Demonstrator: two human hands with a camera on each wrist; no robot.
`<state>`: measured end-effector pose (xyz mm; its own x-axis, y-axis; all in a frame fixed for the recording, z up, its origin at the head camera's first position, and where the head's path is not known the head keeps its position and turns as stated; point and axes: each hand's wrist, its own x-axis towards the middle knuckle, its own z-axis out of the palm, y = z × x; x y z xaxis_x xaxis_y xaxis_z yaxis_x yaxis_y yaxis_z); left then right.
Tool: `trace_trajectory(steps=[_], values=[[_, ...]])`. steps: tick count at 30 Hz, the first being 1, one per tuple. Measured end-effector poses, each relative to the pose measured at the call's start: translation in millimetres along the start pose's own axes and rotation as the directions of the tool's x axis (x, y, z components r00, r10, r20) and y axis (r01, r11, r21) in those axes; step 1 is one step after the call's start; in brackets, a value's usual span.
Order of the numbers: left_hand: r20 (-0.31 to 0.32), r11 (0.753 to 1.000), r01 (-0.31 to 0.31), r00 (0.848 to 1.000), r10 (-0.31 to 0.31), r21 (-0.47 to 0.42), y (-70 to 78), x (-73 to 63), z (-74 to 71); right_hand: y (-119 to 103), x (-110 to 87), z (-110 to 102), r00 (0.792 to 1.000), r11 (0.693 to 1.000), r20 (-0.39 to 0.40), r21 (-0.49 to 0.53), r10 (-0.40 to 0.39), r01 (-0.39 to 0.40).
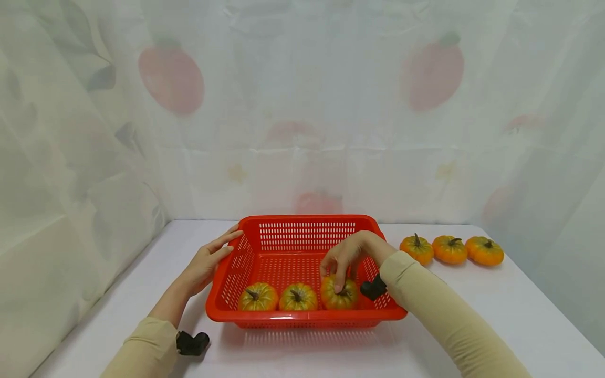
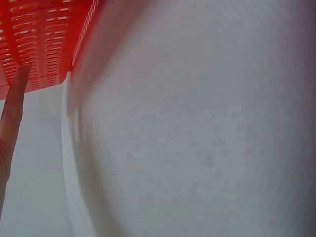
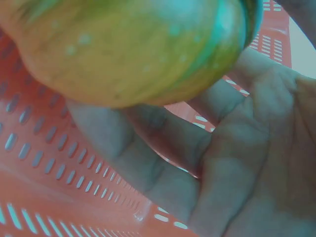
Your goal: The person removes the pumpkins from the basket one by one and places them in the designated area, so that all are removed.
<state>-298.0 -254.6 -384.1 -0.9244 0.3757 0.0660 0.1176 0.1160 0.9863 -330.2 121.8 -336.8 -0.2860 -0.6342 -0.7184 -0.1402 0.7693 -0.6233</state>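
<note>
R hand (image 1: 345,255) comes in over the basket (image 1: 321,315)'s right side, wrist bent, fingers curled down round a pumpkin (image 1: 339,299) — gripping it from above, inside nr the front right corner; can't tell if it touches the base. Two more pumpkins (image 1: 298,297) sit to its left, along the front wall. L hand (image 1: 205,262) rests on the left rim, forearm slanting up, fingers fairly straight — touching only. Three others (image 1: 450,250) in a row on the table (image 1: 501,315), right of basket.

Text: none legible | labels, brands: none legible | numbers, signs: none legible
</note>
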Motion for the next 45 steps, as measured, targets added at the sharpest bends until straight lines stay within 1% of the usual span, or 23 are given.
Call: trace_trajectory(steps=[5,10,20,25,28,33,40,45], values=[[0.000,1.000,0.004,1.000,-0.004,0.003,0.5,0.0,-0.5,-1.4,-1.5,-2.5,1.000,1.000,0.006,0.017,-0.007,0.006],[0.002,1.000,0.000,1.000,0.000,0.007,1.7,-0.1,-0.4,-3.5,-5.4,-4.7,0.999,0.999,-0.034,0.032,-0.015,0.016],[0.003,1.000,0.004,1.000,-0.004,0.003,-0.6,0.2,-1.1,-5.2,-12.5,-11.9,0.993,0.994,-0.088,0.067,-0.078,0.084],[0.009,1.000,0.001,1.000,-0.001,0.002,-2.9,0.4,-1.0,-5.3,-15.5,-13.1,0.992,0.989,-0.081,0.102,-0.098,0.106],[0.008,1.000,0.000,1.000,0.000,0.000,-3.2,0.6,-0.7,-5.5,-17.6,-13.5,0.990,0.988,-0.086,0.094,-0.113,0.121],[0.011,1.000,-0.004,1.000,0.004,-0.007,-2.1,1.3,0.0,-5.2,-24.9,-14.7,0.986,0.988,-0.113,0.076,-0.122,0.131],[0.013,1.000,-0.011,1.000,0.012,-0.011,-0.6,1.6,-0.6,-5.0,-40.3,-16.1,0.980,0.984,-0.159,0.113,-0.121,0.140],[0.017,1.000,-0.014,1.000,0.014,-0.007,-0.6,1.5,-1.3,-3.6,-52.9,-18.6,0.977,0.983,-0.177,0.116,-0.121,0.142]])
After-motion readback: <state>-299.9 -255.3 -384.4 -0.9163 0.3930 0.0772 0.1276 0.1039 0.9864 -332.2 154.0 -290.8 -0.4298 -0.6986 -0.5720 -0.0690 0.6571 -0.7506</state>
